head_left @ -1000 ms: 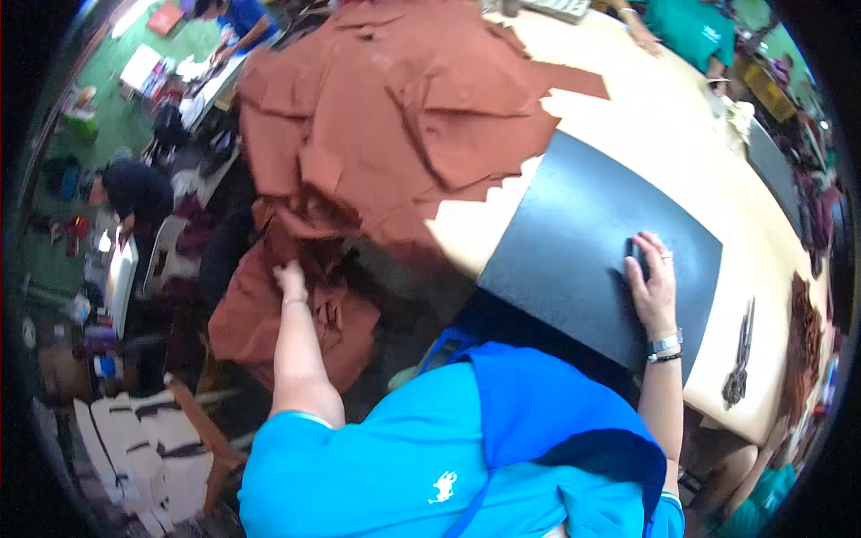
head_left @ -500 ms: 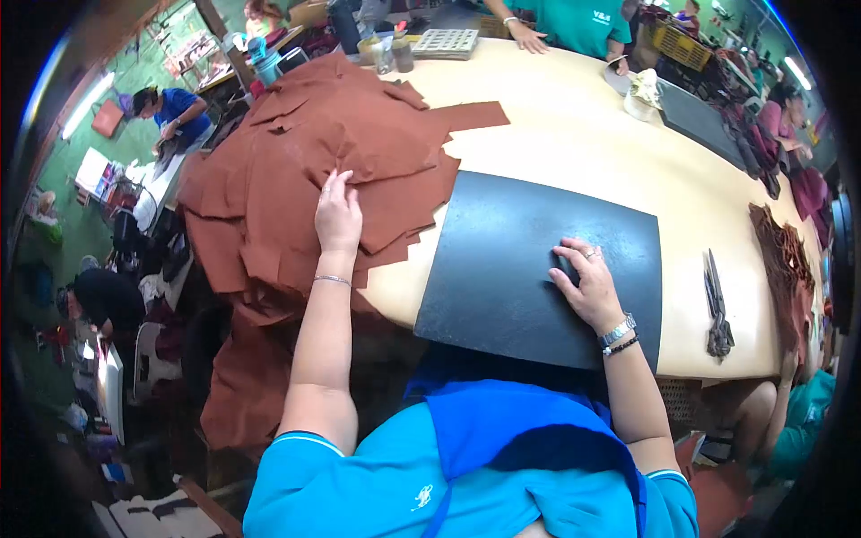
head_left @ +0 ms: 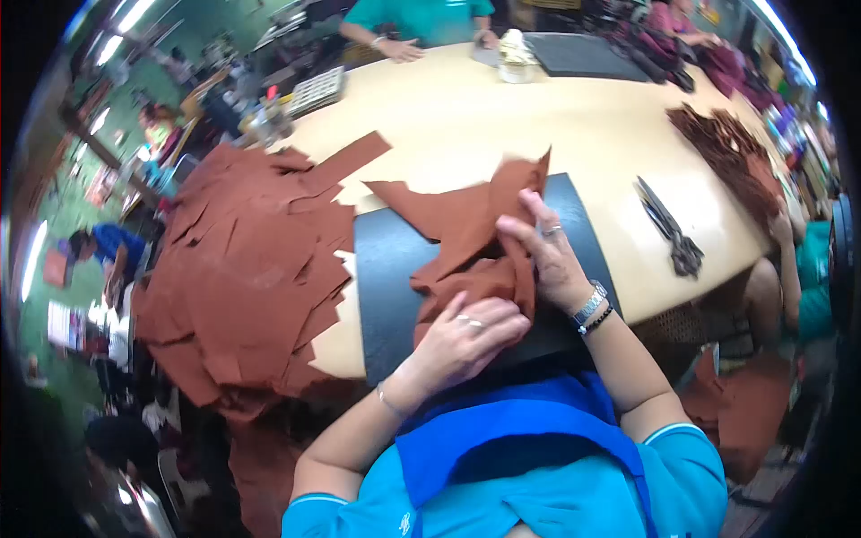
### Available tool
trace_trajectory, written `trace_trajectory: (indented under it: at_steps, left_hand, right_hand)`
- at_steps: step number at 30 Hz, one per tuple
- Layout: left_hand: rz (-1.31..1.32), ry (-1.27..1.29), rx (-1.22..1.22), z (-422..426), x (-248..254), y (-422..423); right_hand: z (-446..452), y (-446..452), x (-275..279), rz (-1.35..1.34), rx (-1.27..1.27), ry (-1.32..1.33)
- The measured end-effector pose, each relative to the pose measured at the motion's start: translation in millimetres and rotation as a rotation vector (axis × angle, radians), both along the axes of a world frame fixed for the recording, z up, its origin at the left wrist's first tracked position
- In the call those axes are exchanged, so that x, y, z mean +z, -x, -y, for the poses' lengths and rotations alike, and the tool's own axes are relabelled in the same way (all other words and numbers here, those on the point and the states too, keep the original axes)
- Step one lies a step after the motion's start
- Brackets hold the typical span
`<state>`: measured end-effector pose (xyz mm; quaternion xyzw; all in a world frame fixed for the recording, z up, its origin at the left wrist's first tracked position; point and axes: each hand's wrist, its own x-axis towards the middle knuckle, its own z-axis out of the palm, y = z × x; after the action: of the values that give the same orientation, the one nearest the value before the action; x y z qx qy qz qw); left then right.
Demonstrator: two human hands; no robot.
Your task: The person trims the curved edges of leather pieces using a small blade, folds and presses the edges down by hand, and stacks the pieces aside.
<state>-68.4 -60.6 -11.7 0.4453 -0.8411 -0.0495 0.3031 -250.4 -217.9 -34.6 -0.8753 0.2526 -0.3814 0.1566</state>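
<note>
A crumpled reddish-brown leather piece (head_left: 466, 215) lies over the black board (head_left: 381, 269) in front of me. My left hand (head_left: 471, 339) is closed on its near folds, with a ring showing. At the right side of the same piece, my right hand (head_left: 547, 251) grips an edge between thumb and fingers. Whether a small dark object is still in that palm is hidden. To the left spreads a large heap of reddish-brown leather pieces (head_left: 242, 269). Dark-handled scissors (head_left: 668, 226) lie on the tabletop right of the board.
Across the pale table (head_left: 430, 117) a co-worker's hand (head_left: 399, 49) rests near the far edge. A white container (head_left: 514, 58), a dark slab (head_left: 583, 56) and a gridded tray (head_left: 316, 92) stand there. Brown strips (head_left: 726, 157) lie at the right, beside another person's arm.
My left hand has come from the heap to the board with a leather piece. My right hand, earlier resting on the board, now holds that piece too. The view has turned.
</note>
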Motion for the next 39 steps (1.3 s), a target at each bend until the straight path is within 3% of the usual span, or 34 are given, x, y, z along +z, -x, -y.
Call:
trace_trajectory:
  at_steps: [1, 3, 6, 9, 13, 15, 17, 19, 21, 23, 24, 25, 26, 27, 28, 29, 31, 33, 35, 37, 39]
  left_hand:
    - [-0.079, -0.079, 0.115, -6.3, 0.2, 2.3]
    - [-0.214, -0.18, 0.397, -16.8, -16.6, -2.7]
    - [-0.106, -0.201, 0.492, -23.2, -25.9, -25.4]
    - [-0.168, -0.166, 0.573, -27.0, -28.4, -44.9]
    - [-0.28, -0.001, 0.631, -33.5, -22.8, -66.6]
    - [-0.384, 0.104, 0.617, -39.8, -12.2, -78.0]
    - [-0.684, 0.263, 0.579, -41.6, 2.3, -85.1]
    - [-1.03, 0.478, 0.356, -53.4, -5.7, -123.3]
    - [-1.084, 0.619, 0.63, -66.9, 9.6, -145.4]
    - [-0.976, 0.651, 0.873, -64.5, 77.3, -127.4]
    - [-1.066, 0.644, 0.802, -41.5, 112.1, -111.2]
    - [-0.908, 0.519, 0.627, -29.7, 124.9, -123.2]
    - [-0.353, 0.44, 0.754, -20.6, 133.7, -149.9]
    - [-0.814, 0.317, 0.483, 8.3, 120.8, -158.3]
    - [-0.825, 0.248, 0.532, 36.1, 107.1, -173.0]
    - [-0.772, -0.007, 0.849, 50.8, 93.0, -176.5]
    - [-0.709, -0.404, 0.825, 78.4, 39.4, -187.1]
    - [-0.841, -0.543, 0.75, 82.8, -13.4, -171.7]
    - [-0.819, -0.342, 0.738, 81.3, -53.3, -144.6]
    - [-0.613, -0.336, 0.776, 74.8, -45.3, -123.4]
    - [-0.55, -0.306, 0.748, 81.9, -42.9, -106.5]
  right_hand:
    - [-2.4, 10.2, 9.3, -0.175, -0.03, 0.077]
    - [-4.9, 30.6, 6.9, -0.249, -0.049, 0.081]
    - [-8.0, 54.4, 6.2, -0.321, -0.072, -0.158]
    - [-0.5, 71.1, 1.8, -0.197, -0.116, -0.237]
    - [-0.9, 85.3, 18.5, -0.372, -0.159, -0.005]
    - [-2.1, 84.1, 43.0, -0.288, -0.128, 0.119]
    - [-8.7, 88.8, 72.4, -0.251, -0.089, 0.014]
    - [-16.7, 98.8, 106.1, -0.216, 0.004, -0.296]
    - [-18.5, 110.5, 136.3, -0.105, 0.148, -0.48]
    - [-12.7, 119.7, 159.3, 0.046, 0.302, -0.608]
    - [-7.2, 115.6, 172.5, 0.084, 0.351, -0.703]
    - [2.1, 108.4, 183.6, 0.122, 0.399, -0.801]
    - [21.9, 100.7, 183.3, 0.058, 0.331, -0.751]
    - [44.6, 91.8, 174.3, -0.005, 0.262, -0.703]
    - [64.8, 78.6, 161.3, -0.026, 0.119, -0.495]
    - [81.2, 67.1, 142.3, -0.044, -0.021, -0.284]
    - [99.1, 56.8, 93.4, -0.193, -0.322, 0.247]
    - [73.2, 51.1, 73.3, -0.289, -0.346, -0.051]
    - [58.8, 49.4, 27.4, -0.268, -0.376, -0.093]
    - [34.8, 46.1, 10.0, -0.337, -0.286, -0.314]
    - [19.4, 39.3, -13.6, -0.402, -0.424, -0.194]
